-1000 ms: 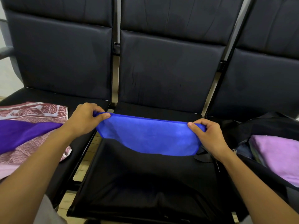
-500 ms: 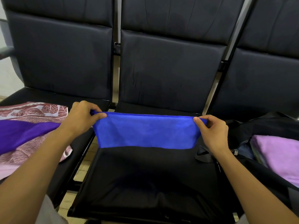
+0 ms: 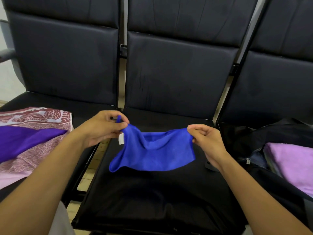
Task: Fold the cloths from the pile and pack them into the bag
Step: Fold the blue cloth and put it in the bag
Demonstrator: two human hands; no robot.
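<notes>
At about 9 o'clock, on the glossy black seat of the left chair point(image 3: 94, 106), lies the pile of cloths point(image 3: 30, 143): a thin maroon-and-white leaf-print cloth point(image 3: 42, 116) at the bottom, a smooth violet cloth point(image 3: 22, 141) draped across it, and a pale pink edge at the lower left. The pile runs out of view at the left border, so its full extent cannot be told.

Toward the centre, the left hand point(image 3: 100, 129) pinches the upper left corner of the blue microfibre cloth point(image 3: 157, 153) between thumb and forefinger, a small loop of fabric sticking up above the fingertips. A white tag point(image 3: 121, 139) hangs just below that pinch. The cloth has a soft, fuzzy nap; its top edge sags in a shallow curve between the hands, and its lower left corner curls into a rounded fold. It hangs at the centre, over the padded leatherette seat of the middle chair point(image 3: 152, 200); whether its lower edge touches the seat cannot be told.

At about 3 o'clock, the right hand point(image 3: 208, 143) pinches the upper right corner, its other fingers curled in.

Further right, on the right chair, sits the black bag point(image 3: 254, 141), open, crumpled and partly cut off by the border. Inside it lies a folded lilac cloth point(image 3: 293, 163) with a plush surface; a darker item beside it is too dim to identify.
</notes>
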